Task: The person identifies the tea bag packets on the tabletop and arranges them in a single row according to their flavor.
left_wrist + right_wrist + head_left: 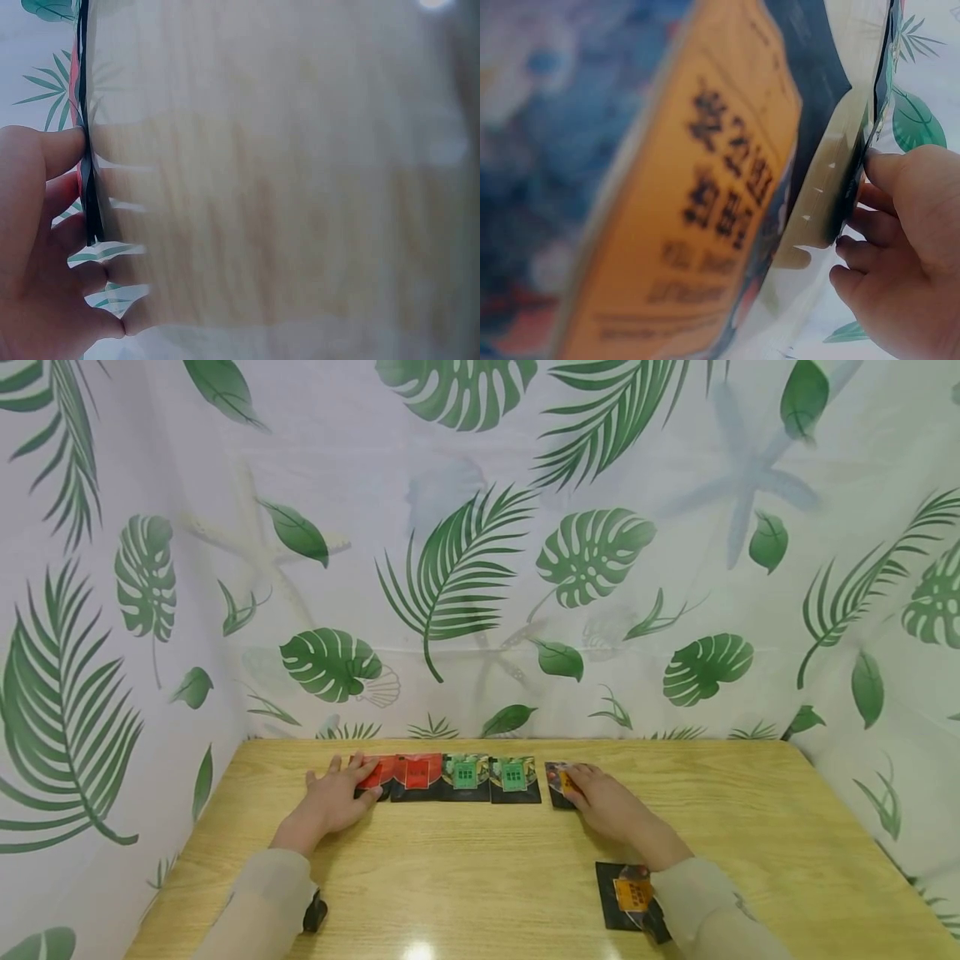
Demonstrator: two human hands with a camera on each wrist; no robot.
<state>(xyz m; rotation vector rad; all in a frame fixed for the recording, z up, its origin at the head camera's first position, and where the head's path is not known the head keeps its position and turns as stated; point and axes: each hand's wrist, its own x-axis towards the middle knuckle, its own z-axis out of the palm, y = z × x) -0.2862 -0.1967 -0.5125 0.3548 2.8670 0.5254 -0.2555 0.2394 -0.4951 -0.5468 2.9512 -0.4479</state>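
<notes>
At the left of the wooden table (480,877), the left hand (336,797) lies flat, fingers straight and slightly spread, their tips pressing on the leftmost red packet (378,774). That packet starts a row running left to right along the far part of the table, parallel to the far edge. Each packet in it lies flat with its top towards the leafy curtain (480,552).

Next comes a second red packet (417,776), overlapping or touching the first; I cannot tell which. Then a green-labelled packet (465,776) and another green packet (513,777), edge to edge.

After a small gap sits an orange-labelled packet (561,783), tilted a little out of line with the row. The right hand (603,802) covers its right side, fingers laid over it with only a slight bend; the right wrist view shows the fingertips (877,169) against the packet's edge.

Nearer the person, beside the right sleeve (712,910), a second orange packet (626,893) lies flat, well apart from the row, its long axis running away from the person.
</notes>
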